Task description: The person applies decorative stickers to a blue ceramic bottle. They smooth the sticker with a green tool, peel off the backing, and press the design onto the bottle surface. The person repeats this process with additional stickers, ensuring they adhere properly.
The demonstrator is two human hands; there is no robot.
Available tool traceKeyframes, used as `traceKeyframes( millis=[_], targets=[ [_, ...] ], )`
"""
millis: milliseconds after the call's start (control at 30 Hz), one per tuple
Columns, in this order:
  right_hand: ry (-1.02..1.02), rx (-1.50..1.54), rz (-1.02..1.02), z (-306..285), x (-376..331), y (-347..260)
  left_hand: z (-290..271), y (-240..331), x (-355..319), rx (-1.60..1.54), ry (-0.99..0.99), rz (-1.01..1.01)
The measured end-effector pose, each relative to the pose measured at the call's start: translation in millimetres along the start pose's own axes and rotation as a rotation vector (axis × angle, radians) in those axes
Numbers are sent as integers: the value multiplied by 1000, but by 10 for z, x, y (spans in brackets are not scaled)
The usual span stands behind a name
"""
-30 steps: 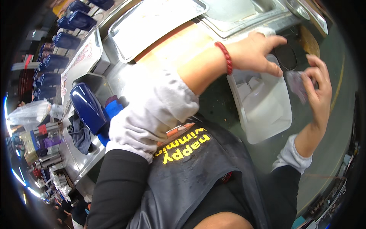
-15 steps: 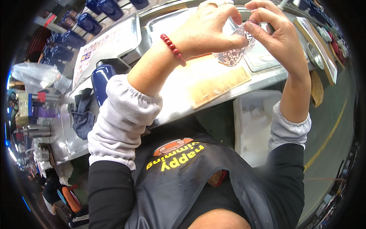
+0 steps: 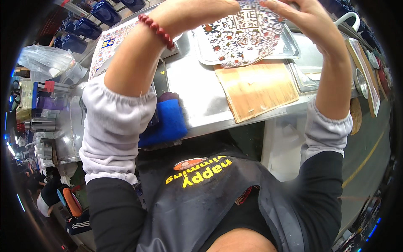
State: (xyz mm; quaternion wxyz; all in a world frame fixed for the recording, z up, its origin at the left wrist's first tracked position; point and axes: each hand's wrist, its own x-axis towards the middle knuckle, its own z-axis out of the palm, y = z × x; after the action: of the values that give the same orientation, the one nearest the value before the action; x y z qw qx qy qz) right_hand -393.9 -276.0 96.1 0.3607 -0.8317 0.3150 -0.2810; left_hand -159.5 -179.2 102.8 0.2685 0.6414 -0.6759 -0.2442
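Observation:
A thin, floral-patterned printed sheet (image 3: 235,48) hangs spread out between my hands at the top of the view. My left hand (image 3: 205,11), a red bead bracelet at its wrist, is closed at the sheet's upper left edge; its fingers are partly cut off by the frame. With thumb and fingers, my right hand (image 3: 306,19) pinches the upper right edge. The sheet's lower edge hangs over a shallow light tray (image 3: 294,52) and close to the far edge of a wooden board (image 3: 260,94).
A folded blue cloth (image 3: 170,122) lies at the metal table's front edge, beside my left forearm. Printed sheets (image 3: 110,47) are at the left, with dark blue bottles (image 3: 105,12) behind. A white bin (image 3: 281,145) stands below the table; a round metal dish (image 3: 360,82) is at right.
The sheet was bunched and translucent between my fingers; now it is spread with its pattern showing. My hands have moved up and apart, and the view has shifted, revealing the blue cloth.

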Motion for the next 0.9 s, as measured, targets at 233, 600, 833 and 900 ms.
traceKeyframes(
  millis=[233, 600, 833, 900],
  targets=[
    [-181, -496, 50, 739, 985, 1089, 554, -827, 871, 628, -89, -354],
    [45, -793, 61, 1074, 1102, 1924, 942, -1362, 1173, 984, -114, -314],
    [-97, -1001, 118, 543, 457, 2156, 868, -1165, 1173, 996, -173, -166],
    [-87, -1025, 95, 542, 348, 2205, 958, -1060, 1133, 954, -328, -214]
  ],
)
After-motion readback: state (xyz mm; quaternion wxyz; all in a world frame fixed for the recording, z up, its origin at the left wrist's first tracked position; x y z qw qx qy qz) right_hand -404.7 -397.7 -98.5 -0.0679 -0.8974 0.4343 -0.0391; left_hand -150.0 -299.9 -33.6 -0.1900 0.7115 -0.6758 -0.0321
